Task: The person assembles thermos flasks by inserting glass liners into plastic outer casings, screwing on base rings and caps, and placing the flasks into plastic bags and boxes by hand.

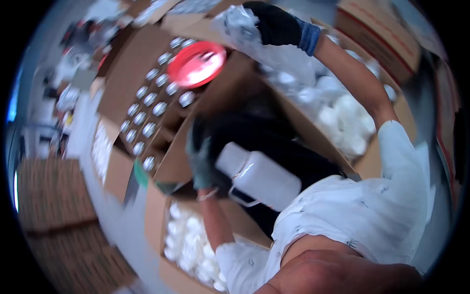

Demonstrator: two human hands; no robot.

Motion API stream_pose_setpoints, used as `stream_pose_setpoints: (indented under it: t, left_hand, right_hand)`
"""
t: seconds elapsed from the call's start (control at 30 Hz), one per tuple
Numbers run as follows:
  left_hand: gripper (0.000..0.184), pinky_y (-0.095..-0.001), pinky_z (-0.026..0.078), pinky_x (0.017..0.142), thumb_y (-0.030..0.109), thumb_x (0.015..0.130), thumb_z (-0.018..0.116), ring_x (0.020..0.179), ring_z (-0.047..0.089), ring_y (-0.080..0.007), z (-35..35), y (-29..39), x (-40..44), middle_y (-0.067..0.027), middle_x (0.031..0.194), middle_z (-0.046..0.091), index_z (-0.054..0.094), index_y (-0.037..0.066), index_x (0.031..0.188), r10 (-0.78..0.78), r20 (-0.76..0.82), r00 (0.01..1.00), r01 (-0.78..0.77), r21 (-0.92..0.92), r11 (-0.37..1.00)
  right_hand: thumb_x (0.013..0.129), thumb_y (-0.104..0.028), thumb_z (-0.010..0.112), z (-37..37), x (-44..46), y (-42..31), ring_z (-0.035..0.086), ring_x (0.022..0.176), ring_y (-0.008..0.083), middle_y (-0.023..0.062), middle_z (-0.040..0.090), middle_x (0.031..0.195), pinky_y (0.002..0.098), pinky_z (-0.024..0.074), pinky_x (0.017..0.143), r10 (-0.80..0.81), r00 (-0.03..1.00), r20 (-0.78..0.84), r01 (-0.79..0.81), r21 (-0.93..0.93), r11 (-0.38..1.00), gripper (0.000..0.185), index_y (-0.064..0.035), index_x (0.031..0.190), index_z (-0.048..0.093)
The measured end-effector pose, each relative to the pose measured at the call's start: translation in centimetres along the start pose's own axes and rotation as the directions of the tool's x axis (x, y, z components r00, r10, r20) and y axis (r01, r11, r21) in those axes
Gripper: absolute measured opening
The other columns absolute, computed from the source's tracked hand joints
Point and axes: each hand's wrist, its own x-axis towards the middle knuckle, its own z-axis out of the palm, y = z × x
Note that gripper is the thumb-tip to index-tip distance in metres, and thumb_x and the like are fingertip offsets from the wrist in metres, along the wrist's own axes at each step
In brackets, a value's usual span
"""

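Note:
My right hand [281, 27], in a dark glove with a blue cuff, is raised at the top of the view. Its fingers are closed on a crumpled clear plastic bag [240, 25], which hangs over a box of white items. Lower down, my left hand [199, 157], in a grey and dark glove, is beside the wall of the carton with silver-topped items. Motion smears its fingers, so their grip is unclear. Close to that hand, a white jug [269, 181] with a side handle and a paler top lies tilted across my dark-trousered lap.
A divided carton [169, 164] holds rows of silver-topped items [149, 129], with a red round dish [198, 63] over them. White plastic-wrapped items [342, 117] fill a box on the right; more white items [191, 240] fill one below. Stacked cardboard [63, 220] stands at left.

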Motion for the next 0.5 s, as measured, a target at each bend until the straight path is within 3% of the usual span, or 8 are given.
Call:
stream_pose_setpoints:
  t: [0.03, 0.1, 0.2, 0.23, 0.3, 0.33, 0.4, 0.5]
  left_hand:
    - [0.071, -0.0369, 0.027, 0.112, 0.011, 0.082, 0.063, 0.136, 0.033, -0.0250, -1.1, -2.8, 0.8, -0.0132, 0.147, 0.035, 0.030, 0.001, 0.143, 0.147, 0.109, 0.983, -0.157, 0.091, 0.983]
    - [0.100, -0.0368, 0.022, 0.114, 0.015, 0.068, 0.080, 0.140, 0.024, -0.0281, -1.1, -2.6, 2.5, -0.0161, 0.151, 0.025, 0.020, 0.002, 0.147, 0.314, 0.184, 0.932, -0.362, 0.391, 0.846]
    - [0.116, -0.0335, 0.022, 0.113, 0.019, 0.063, 0.084, 0.138, 0.025, -0.0244, -1.1, -4.0, 3.2, -0.0171, 0.151, 0.023, 0.008, 0.002, 0.148, 0.310, 0.062, 0.949, -0.306, 0.422, 0.853]
    - [0.112, -0.0341, 0.027, 0.111, 0.023, 0.061, 0.086, 0.133, 0.034, -0.0278, -2.3, -8.0, 3.4, -0.0185, 0.147, 0.030, 0.017, 0.002, 0.147, 0.320, 0.005, 0.947, -0.293, 0.419, 0.860]
    - [0.081, -0.0351, 0.033, 0.106, 0.025, 0.075, 0.075, 0.123, 0.043, -0.0272, -4.3, -15.2, 4.6, -0.0150, 0.138, 0.041, 0.031, 0.002, 0.139, 0.320, 0.035, 0.947, -0.250, 0.708, 0.660]
    - [0.066, -0.0356, 0.036, 0.104, 0.025, 0.082, 0.069, 0.118, 0.047, -0.0269, -5.2, -18.6, 5.3, -0.0133, 0.133, 0.046, 0.038, 0.002, 0.136, 0.320, 0.050, 0.946, -0.222, 0.820, 0.528]
    - [0.052, -0.0363, 0.037, 0.103, 0.018, 0.087, 0.060, 0.117, 0.048, -0.0257, -6.1, -21.2, 8.1, -0.0126, 0.129, 0.049, 0.042, 0.004, 0.134, 0.486, -0.090, 0.869, -0.267, 0.742, 0.615]
    - [0.034, -0.0372, 0.043, 0.095, 0.016, 0.094, 0.048, 0.110, 0.052, -0.0233, -7.9, -15.8, 8.6, -0.0099, 0.121, 0.055, 0.049, 0.005, 0.126, 0.525, -0.154, 0.837, -0.289, 0.690, 0.663]
  right_hand:
    - [0.092, -0.020, 0.052, 0.5, 4.1, 2.5, 0.065, 0.091, 0.0193, 0.0072, 0.068, 0.097, 0.0335, 0.0526, 0.083, -0.183, 0.957, 0.224, 0.251, -0.329, 0.910, 0.022, -0.0038, 0.104, 0.062]
    - [0.091, -0.028, 0.053, 2.2, 11.5, 6.2, 0.065, 0.092, 0.0224, 0.0096, 0.069, 0.094, 0.0346, 0.0523, 0.085, -0.105, 0.963, 0.250, 0.128, -0.080, 0.989, 0.028, -0.0039, 0.101, 0.064]
    - [0.086, -0.040, 0.057, -2.3, 24.8, 10.0, 0.064, 0.097, 0.0247, 0.0106, 0.069, 0.097, 0.0353, 0.0497, 0.091, -0.153, 0.799, 0.581, 0.086, 0.142, 0.986, 0.041, -0.0032, 0.101, 0.064]
    - [0.084, -0.045, 0.059, -3.1, 28.1, 10.9, 0.063, 0.099, 0.0252, 0.0108, 0.069, 0.098, 0.0353, 0.0484, 0.094, -0.197, 0.703, 0.684, 0.071, 0.208, 0.976, 0.046, -0.0025, 0.102, 0.064]
    - [0.081, -0.042, 0.067, 1.0, 26.5, 12.9, 0.060, 0.097, 0.0249, 0.0127, 0.058, 0.113, 0.0404, 0.0491, 0.090, -0.113, 0.988, 0.102, 0.109, 0.048, 0.993, 0.053, -0.0039, 0.115, 0.052]
    - [0.079, -0.040, 0.071, 3.2, 25.1, 13.6, 0.059, 0.095, 0.0247, 0.0137, 0.052, 0.120, 0.0429, 0.0494, 0.088, -0.106, 0.967, -0.231, 0.097, -0.050, 0.994, 0.061, -0.0047, 0.122, 0.047]
    - [0.077, -0.056, 0.066, 4.0, 24.0, 15.4, 0.057, 0.089, 0.0239, 0.0125, 0.049, 0.116, 0.0437, 0.0502, 0.083, -0.018, 0.933, -0.359, -0.108, -0.327, 0.939, 0.074, -0.0051, 0.126, 0.043]
    - [0.075, -0.050, 0.071, 0.0, 19.8, 16.8, 0.045, 0.119, 0.0248, 0.0126, 0.037, 0.139, 0.0394, 0.0411, 0.099, -0.002, 0.988, 0.157, 0.112, -0.695, 0.711, 0.094, -0.0061, 0.144, 0.025]
